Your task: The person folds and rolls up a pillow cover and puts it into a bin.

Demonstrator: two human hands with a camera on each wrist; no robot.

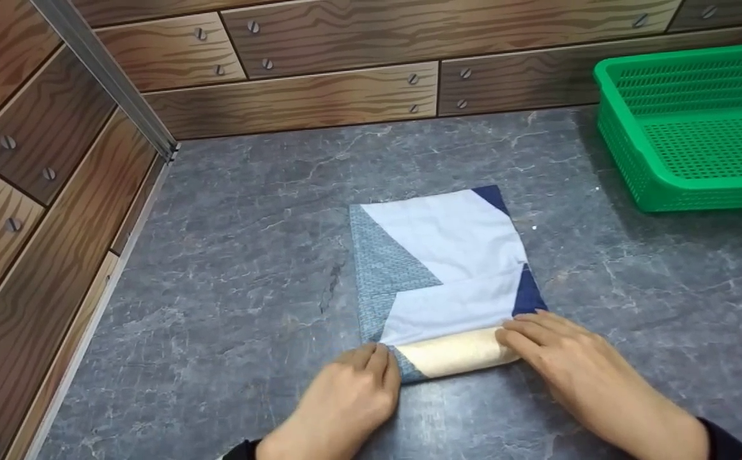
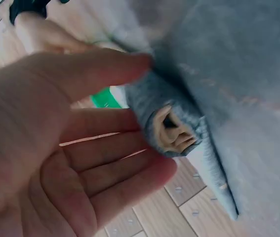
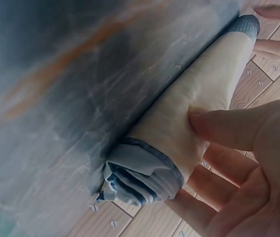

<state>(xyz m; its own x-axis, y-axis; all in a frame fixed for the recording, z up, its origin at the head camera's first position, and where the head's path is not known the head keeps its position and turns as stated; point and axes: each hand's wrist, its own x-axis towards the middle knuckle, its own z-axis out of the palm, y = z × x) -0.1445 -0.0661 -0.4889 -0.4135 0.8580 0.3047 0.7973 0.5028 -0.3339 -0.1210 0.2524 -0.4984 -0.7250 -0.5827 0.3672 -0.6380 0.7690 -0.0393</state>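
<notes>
A cloth (image 1: 451, 249) of white, grey-blue and navy patches lies on the grey surface, its near edge wound into a roll. Cream fabric shows on the outside of the roll (image 1: 460, 352). My left hand (image 1: 352, 390) grips the roll's left end; in the left wrist view the thumb lies on one side and the fingers on the other, and the coiled end (image 2: 174, 133) faces the camera. At the right end, my right hand (image 1: 575, 364) holds the roll (image 3: 179, 108) between thumb and fingers. Layered white and blue folds show at that end in the right wrist view.
A green perforated basket (image 1: 658, 198) stands at the back right, beyond the cloth. Wood-patterned panels (image 1: 320, 108) border the surface at the back and left, meeting at a metal corner strip (image 1: 115, 76).
</notes>
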